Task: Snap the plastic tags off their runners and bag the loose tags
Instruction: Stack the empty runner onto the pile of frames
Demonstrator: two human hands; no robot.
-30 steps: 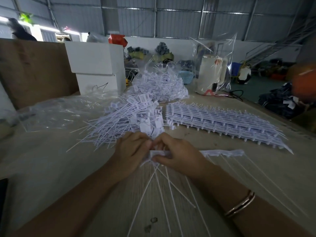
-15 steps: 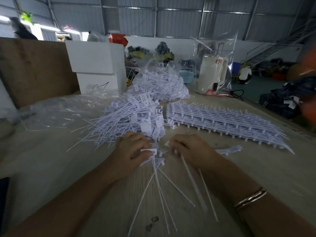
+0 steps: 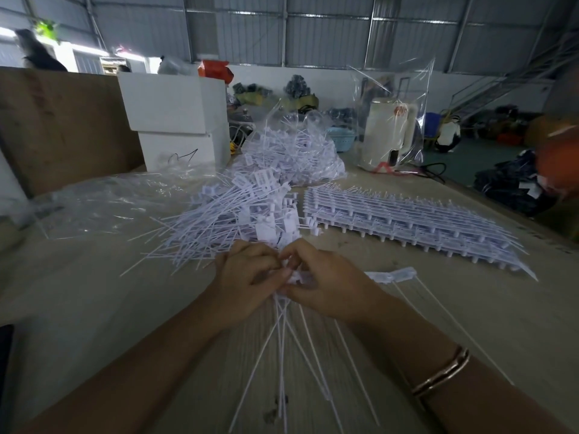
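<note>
My left hand (image 3: 247, 274) and my right hand (image 3: 332, 283) meet at the table's middle, both pinching the head end of a strip of white plastic tags (image 3: 296, 278). Their long thin tails (image 3: 282, 349) fan toward me across the table. The strip's far end (image 3: 391, 275) sticks out to the right of my right hand. A heap of loose tags (image 3: 232, 220) lies just beyond my hands. Stacked runners of unbroken tags (image 3: 404, 220) lie to the right. A clear bag full of tags (image 3: 297, 158) sits farther back.
An empty clear bag (image 3: 103, 202) lies at the left. White boxes (image 3: 175, 120) and a brown board (image 3: 59, 126) stand behind it. A white kettle in a bag (image 3: 388, 133) stands at the back right. The table's right edge (image 3: 532, 227) runs diagonally.
My hands had parted, the left with snapped-off tags and the right with the strip. Now they have come together again on the strip's head end, and more tails lie below.
</note>
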